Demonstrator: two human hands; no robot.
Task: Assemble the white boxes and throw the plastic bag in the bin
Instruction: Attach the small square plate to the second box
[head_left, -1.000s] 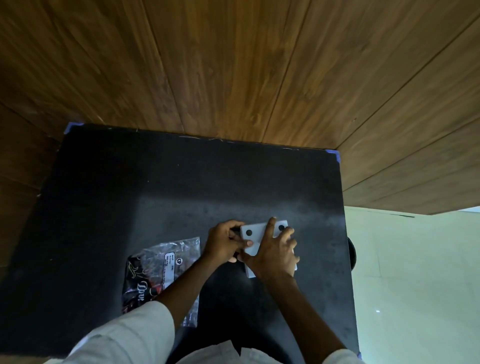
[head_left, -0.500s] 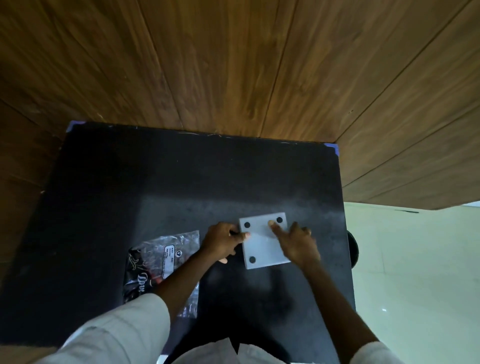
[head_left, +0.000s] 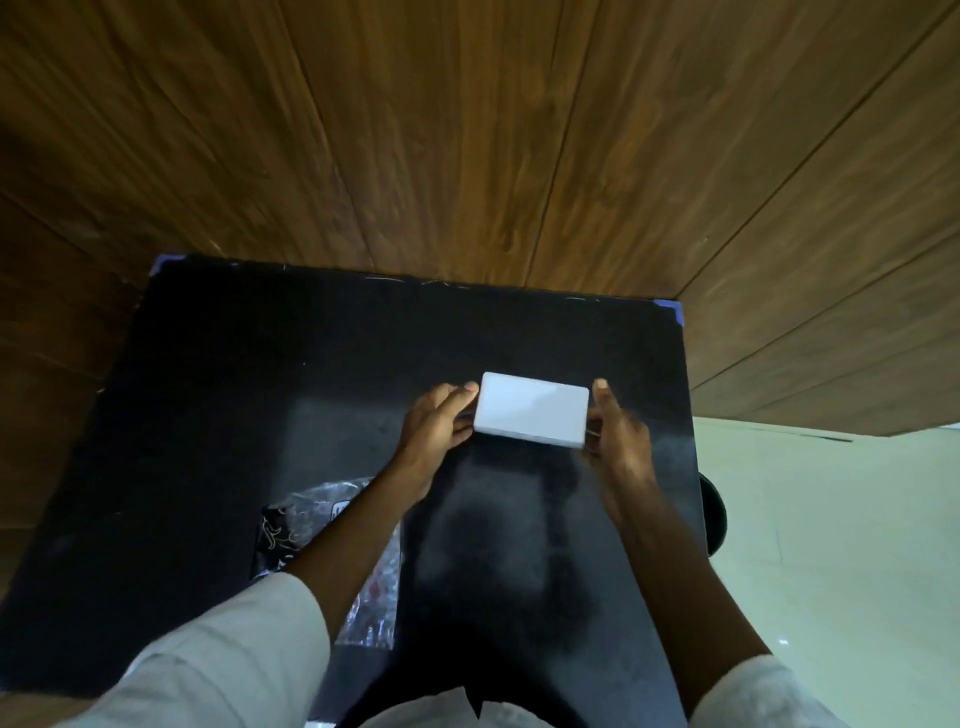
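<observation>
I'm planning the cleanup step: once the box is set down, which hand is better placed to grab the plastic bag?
Probably the left hand. The bag lies on the table right under the left forearm, while the right hand is on the box's far side and would have to cross over.

Box (head_left: 532, 409) on table (head_left: 208, 395), between both hands; bag (head_left: 306, 512) nearer, left.
</observation>
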